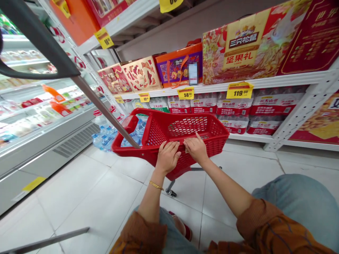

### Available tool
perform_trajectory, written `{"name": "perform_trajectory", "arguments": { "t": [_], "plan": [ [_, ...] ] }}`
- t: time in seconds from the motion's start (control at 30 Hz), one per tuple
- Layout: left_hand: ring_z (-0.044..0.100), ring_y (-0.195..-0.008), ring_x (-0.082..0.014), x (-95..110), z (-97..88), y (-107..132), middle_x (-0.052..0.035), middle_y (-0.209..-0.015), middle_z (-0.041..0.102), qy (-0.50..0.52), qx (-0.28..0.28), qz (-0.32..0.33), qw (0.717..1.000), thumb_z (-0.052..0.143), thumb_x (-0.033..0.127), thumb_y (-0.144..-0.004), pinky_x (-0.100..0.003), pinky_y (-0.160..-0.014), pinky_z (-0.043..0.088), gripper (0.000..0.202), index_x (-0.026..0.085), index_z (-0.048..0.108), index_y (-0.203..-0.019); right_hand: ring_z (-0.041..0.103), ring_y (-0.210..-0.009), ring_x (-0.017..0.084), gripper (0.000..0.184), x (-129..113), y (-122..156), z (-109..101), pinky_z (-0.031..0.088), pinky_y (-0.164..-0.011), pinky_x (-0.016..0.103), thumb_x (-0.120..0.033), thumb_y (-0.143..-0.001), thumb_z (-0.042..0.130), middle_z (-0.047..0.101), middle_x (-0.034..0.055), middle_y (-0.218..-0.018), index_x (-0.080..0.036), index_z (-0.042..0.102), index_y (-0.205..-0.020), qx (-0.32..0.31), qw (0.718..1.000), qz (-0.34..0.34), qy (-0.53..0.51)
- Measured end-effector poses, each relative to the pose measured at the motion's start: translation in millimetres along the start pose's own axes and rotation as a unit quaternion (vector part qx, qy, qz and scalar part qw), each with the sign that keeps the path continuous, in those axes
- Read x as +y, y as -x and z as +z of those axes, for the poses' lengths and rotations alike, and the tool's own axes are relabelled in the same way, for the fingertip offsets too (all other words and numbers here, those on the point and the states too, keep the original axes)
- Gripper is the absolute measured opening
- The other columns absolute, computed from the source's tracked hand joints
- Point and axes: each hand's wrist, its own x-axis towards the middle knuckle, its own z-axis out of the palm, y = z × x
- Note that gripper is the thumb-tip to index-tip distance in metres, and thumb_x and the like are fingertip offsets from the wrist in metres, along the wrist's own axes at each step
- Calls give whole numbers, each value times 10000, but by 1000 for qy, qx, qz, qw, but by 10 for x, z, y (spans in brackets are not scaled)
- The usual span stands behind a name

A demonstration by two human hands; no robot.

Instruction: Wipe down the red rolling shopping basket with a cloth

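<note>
A red plastic shopping cart [185, 160] stands in front of me, its basket seen from one side. On the near rim of the basket lies my left hand [168, 156], fingers bent over the edge. Close beside it, my right hand [196, 148] curls its fingers over the same rim, to the right. The fingertips of both hands are partly hidden at the edge. Nothing shows in the visible part of the basket. A grey metal pole [113, 120] rises from the cart toward a dark handle [47, 46] at upper left.
Beyond the cart, a white shelf [267, 79] carries gift boxes [243, 51] above packs of bottled water [234, 106]. More blue-tinted bottles [106, 137] stand on the floor behind the cart. A refrigerated display [53, 130] runs along the left. White tiles [103, 197] cover the floor.
</note>
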Motion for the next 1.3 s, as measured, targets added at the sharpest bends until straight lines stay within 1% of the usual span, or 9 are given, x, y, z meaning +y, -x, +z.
{"name": "perform_trajectory", "arguments": {
  "t": [0.2, 0.4, 0.6, 0.7, 0.8, 0.9, 1.1, 1.2, 1.3],
  "plan": [
    [561, -1200, -216, 7, -13, -14, -76, -1279, 646, -14, 3, 1, 1000, 290, 359, -1006, -423, -1108, 268, 441, 182, 570, -1298, 640, -832, 164, 278, 141, 48, -13, 378, -1099, 403, -286, -998, 417, 741, 51, -901, -192, 677, -968, -13, 1000, 6, 21],
    [561, -1203, -219, 7, 7, -15, -77, -1285, 643, -28, -3, -5, 1000, 281, 350, -1007, -414, -1105, 270, 446, 188, 568, -1307, 621, -814, 168, 278, 333, 109, -82, 338, -1124, 420, -308, -994, 427, 730, 56, -901, -188, 673, -947, -13, 1000, 22, 17],
    [568, -1198, -229, 18, 21, -15, -72, -1270, 652, -38, 7, -14, 999, 317, 338, -1001, -423, -1095, 288, 420, 186, 579, -1292, 603, -790, 171, 327, 550, 165, -176, 354, -1114, 435, -309, -1003, 389, 720, 52, -861, -182, 680, -920, -19, 998, 23, 59],
    [585, -1176, -248, 60, 52, -30, -88, -1241, 666, -47, 18, -31, 998, 348, 343, -993, -460, -1105, 289, 409, 179, 595, -1275, 597, -787, 173, 345, 567, 176, -172, 371, -1103, 442, -308, -1007, 373, 709, 50, -838, -189, 682, -912, -15, 998, 37, 58],
    [591, -1178, -281, 137, 104, -61, -121, -1215, 676, -69, 49, -43, 995, 378, 351, -983, -515, -1128, 275, 409, 151, 615, -1251, 594, -796, 181, 344, 528, 178, -142, 378, -1095, 441, -310, -1007, 375, 700, 57, -824, -189, 681, -909, -10, 997, 60, 45],
    [558, -1237, -295, 240, 173, -109, -139, -1261, 649, -88, 73, -22, 993, 386, 349, -982, -534, -1144, 280, 424, 129, 583, -1286, 589, -791, 180, 340, 480, 176, -117, 383, -1085, 416, -311, -1005, 388, 689, 61, -805, -181, 678, -887, -1, 996, 74, 42],
    [404, -1385, -276, 443, 349, -241, -155, -1466, 458, -67, 4, 32, 997, 333, 374, -997, -493, -1167, 296, 530, 84, 394, -1436, 584, -769, 175, 357, 397, 165, -120, 383, -1077, 395, -293, -1007, 377, 681, 59, -762, -175, 675, -850, 1, 995, 73, 62],
    [347, -1418, -272, 510, 413, -303, -169, -1512, 381, -77, -26, 20, 996, 292, 434, -1000, -479, -1183, 273, 589, 45, 382, -1433, 584, -772, 176, 346, 352, 166, -121, 386, -1073, 404, -290, -1007, 382, 684, 56, -775, -175, 670, -855, 1, 995, 66, 71],
    [372, -1403, -273, 536, 429, -330, -158, -1499, 410, -88, -51, 2, 995, 275, 467, -997, -490, -1195, 239, 604, 55, 416, -1416, 583, -786, 175, 302, 316, 174, -116, 372, -1089, 416, -287, -996, 419, 686, 53, -792, -171, 669, -873, 6, 995, 55, 87]
  ]
}}
